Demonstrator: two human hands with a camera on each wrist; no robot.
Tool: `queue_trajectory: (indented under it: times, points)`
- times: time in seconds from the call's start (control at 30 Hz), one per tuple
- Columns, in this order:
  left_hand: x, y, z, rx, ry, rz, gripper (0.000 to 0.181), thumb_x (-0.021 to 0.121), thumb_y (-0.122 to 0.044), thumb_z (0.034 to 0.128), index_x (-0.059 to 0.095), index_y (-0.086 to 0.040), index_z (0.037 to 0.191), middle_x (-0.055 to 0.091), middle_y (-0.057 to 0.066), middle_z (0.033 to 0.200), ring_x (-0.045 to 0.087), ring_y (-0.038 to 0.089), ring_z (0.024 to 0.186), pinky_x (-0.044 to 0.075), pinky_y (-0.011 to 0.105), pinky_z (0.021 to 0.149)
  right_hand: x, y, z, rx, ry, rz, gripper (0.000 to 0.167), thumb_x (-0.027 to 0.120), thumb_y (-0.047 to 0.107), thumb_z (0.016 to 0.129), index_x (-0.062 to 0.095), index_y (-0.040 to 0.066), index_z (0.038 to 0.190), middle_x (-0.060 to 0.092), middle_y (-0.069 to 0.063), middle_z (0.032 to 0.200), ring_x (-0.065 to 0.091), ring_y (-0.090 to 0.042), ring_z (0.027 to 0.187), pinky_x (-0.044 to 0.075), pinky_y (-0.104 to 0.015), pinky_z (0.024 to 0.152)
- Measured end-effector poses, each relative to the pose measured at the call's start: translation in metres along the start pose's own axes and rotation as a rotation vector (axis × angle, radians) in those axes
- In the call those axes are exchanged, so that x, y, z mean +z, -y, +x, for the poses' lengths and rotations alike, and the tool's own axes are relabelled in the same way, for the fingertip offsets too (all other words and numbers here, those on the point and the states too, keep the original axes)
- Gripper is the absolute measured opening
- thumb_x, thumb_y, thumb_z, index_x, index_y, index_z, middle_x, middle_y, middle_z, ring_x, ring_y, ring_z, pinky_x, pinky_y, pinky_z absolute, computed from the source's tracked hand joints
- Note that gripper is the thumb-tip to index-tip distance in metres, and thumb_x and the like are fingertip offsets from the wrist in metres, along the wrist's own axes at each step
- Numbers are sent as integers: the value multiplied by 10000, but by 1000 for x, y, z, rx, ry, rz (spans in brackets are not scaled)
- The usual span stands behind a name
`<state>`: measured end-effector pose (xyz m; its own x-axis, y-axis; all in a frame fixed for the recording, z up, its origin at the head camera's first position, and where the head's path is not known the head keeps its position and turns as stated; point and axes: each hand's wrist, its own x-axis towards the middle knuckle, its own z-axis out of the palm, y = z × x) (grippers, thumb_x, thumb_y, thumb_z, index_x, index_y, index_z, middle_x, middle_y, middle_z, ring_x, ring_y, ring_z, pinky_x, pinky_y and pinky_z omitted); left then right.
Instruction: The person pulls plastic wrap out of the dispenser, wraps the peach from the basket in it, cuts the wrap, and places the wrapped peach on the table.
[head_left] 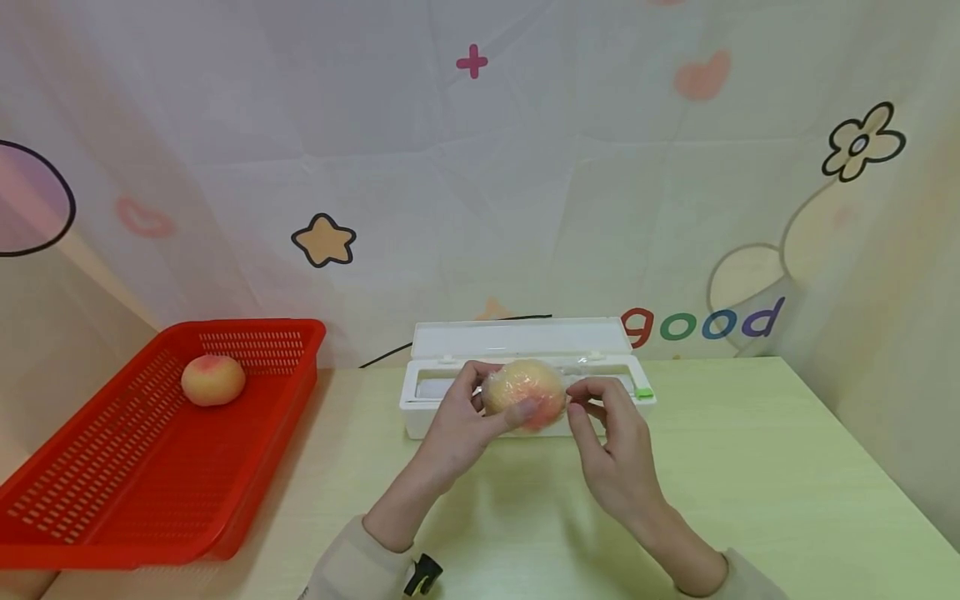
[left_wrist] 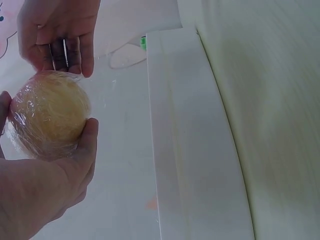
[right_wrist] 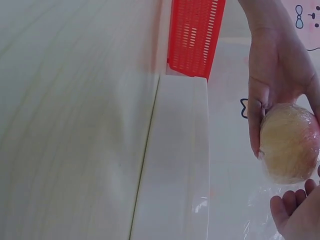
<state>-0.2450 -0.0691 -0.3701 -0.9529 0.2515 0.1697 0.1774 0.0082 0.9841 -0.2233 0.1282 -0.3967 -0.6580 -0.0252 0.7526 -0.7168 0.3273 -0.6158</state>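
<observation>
A peach (head_left: 534, 392), yellow with a pink blush and wrapped in clear cling film, is held up by my left hand (head_left: 467, 421), fingers behind and thumb across its front. My right hand (head_left: 618, 450) is at the right side of the peach, its bent index finger and thumb close to the film; whether they pinch it cannot be told. In the left wrist view, the fingers of that hand reach the edge of the wrapped peach (left_wrist: 52, 112). Behind both hands stands a white cling film box (head_left: 450, 421), lid raised, with a green piece (head_left: 643, 392) at its right end.
On the left is a red plastic basket (head_left: 262, 475) with perforated sides; one more peach (head_left: 213, 380) lies in it. The pale table (head_left: 712, 467) stretches in front and to the right. A printed cloth (head_left: 450, 167) hangs behind, and a black cord (head_left: 386, 354) runs behind the box.
</observation>
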Motion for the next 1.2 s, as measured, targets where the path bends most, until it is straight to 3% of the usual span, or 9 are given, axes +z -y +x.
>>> queue_trajectory:
  times: [0.2, 0.57, 0.83, 1.03, 1.2]
  points:
    - [1, 0, -1, 7, 4, 4, 560, 846, -234, 878, 497, -81, 1289, 548, 109, 1288, 627, 247, 1121, 554, 357, 861, -2, 3, 1, 89, -11, 20, 163, 566, -85, 985, 643, -4, 1104, 642, -47, 1093, 564, -206, 1011, 455, -183, 935]
    - [1, -1, -2, 26, 35, -3, 570, 852, -215, 869, 500, -95, 1301, 564, 107, 1304, 620, 254, 1150, 558, 371, 873, -1, 5, 1, 255, 17, 122, 234, 519, -68, 1011, 518, -67, 1245, 544, -139, 1205, 486, -235, 1124, 427, -185, 994]
    - [2, -1, -2, 44, 95, -61, 561, 835, -154, 876, 496, -72, 1315, 569, 133, 1315, 624, 270, 1161, 564, 384, 891, -2, 5, 2, 284, 33, 177, 254, 479, -88, 1011, 522, -70, 1261, 491, -137, 1271, 465, -247, 1199, 441, -183, 1003]
    - [1, 0, -2, 51, 110, -54, 561, 841, -181, 874, 513, -70, 1315, 567, 130, 1315, 626, 272, 1160, 567, 388, 885, -3, 8, 3, 374, 25, 236, 260, 452, -77, 1012, 492, -98, 1269, 518, -138, 1268, 483, -192, 1206, 435, -169, 960]
    - [1, 2, -1, 47, 120, -50, 556, 849, -195, 867, 536, -76, 1312, 578, 122, 1304, 637, 269, 1148, 572, 393, 874, -6, 11, 6, 452, 80, 314, 273, 391, -42, 1020, 456, -78, 1282, 491, -129, 1268, 479, -211, 1221, 437, -179, 972]
